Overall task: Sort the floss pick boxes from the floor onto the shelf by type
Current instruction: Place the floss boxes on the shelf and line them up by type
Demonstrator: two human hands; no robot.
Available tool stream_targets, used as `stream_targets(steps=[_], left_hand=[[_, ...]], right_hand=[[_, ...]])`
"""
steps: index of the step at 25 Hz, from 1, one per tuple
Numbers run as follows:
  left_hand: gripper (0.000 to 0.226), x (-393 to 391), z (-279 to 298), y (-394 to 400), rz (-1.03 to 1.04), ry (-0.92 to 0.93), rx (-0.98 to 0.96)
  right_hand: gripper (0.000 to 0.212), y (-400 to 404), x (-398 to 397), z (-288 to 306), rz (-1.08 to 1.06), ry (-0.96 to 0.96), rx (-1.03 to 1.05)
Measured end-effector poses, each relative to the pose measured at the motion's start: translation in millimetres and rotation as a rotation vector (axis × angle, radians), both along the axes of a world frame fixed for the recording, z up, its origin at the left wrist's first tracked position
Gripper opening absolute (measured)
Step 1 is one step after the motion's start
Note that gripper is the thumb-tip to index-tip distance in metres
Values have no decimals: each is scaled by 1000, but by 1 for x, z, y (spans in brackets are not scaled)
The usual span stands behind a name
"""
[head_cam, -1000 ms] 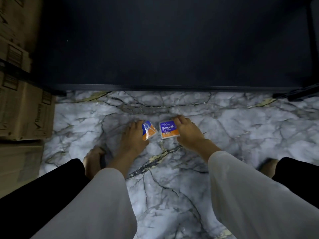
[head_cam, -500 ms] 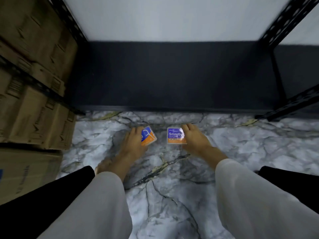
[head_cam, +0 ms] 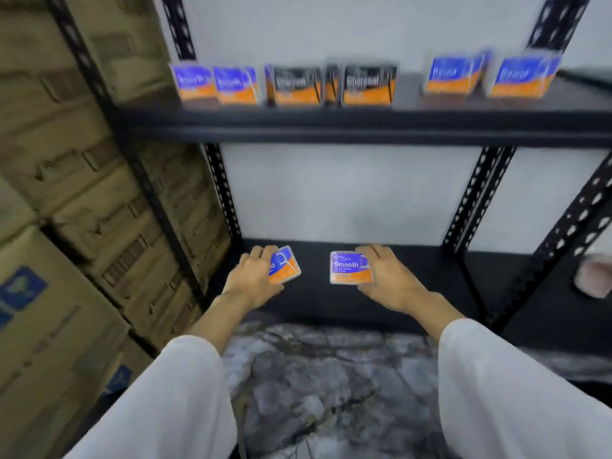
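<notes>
Both hands rose from marble floor (head_cam: 318,376) since earlier frame. Left hand (head_cam: 253,281) pinched blue-orange plastic floss box (head_cam: 285,265); right hand (head_cam: 385,276) pinched blue-orange "Smooth" box (head_cam: 350,268), both before lower shelf (head_cam: 414,286). Upper black metal shelf (head_cam: 364,124) already held sorted rows (head_cam: 331,82). Cardboard cartons (head_cam: 82,226) left; white wall behind.

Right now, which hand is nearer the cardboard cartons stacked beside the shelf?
Left. The left hand, holding a floss box, is just right of the cartons; the right hand is farther right.

Matt black metal shelf (head_cam: 364,122), glossy veined marble floor (head_cam: 331,376), plastic-looking Smooth box (head_cam: 349,268), brown cardboard cartons (head_cam: 66,293)
</notes>
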State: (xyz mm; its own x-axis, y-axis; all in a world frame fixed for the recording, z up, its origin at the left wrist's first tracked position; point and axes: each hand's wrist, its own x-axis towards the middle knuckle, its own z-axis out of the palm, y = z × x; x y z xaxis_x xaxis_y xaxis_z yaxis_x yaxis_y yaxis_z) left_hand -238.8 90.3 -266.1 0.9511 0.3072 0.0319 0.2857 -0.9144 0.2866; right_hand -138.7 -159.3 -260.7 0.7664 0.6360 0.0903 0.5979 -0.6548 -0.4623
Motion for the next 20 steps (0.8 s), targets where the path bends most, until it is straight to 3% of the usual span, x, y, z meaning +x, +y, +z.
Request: stream_targets(steps=[9,20], left_hand=[[77,-42,159,43,72,-277,129],[78,-68,226,124,165,-429,213]], right_hand=[[76,54,-19,155,90,-266,165],[70,165,-7,230,234,-439,263]])
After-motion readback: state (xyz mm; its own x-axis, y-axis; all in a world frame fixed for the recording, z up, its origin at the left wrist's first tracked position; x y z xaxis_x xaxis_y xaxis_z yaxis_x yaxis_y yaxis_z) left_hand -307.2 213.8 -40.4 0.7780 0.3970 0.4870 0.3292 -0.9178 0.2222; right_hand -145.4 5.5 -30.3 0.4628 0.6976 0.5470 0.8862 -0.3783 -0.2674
